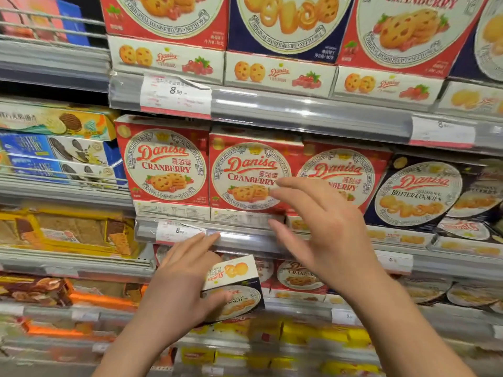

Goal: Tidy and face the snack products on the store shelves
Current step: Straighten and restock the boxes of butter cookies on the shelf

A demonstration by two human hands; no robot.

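Red Danisa cranberry cookie boxes (166, 165) stand side by side on the middle shelf. My left hand (179, 278) holds a dark blue butter cookie box (236, 287), tilted and upside down, in front of the shelf below. My right hand (318, 221) is raised with fingers spread, its fingertips at the front of the second cranberry box (245, 172) and partly hiding the third one (345, 172). A blue butter cookie box (416, 191) stands to the right on the same shelf.
The shelf rail (245, 240) carries a price tag (177, 231) reading 8.90. More cranberry and butter cookie boxes fill the top shelf (272, 104). Chocolate biscuit packs (62, 153) lie on wire shelves at the left. Yellow packs (313, 333) sit low down.
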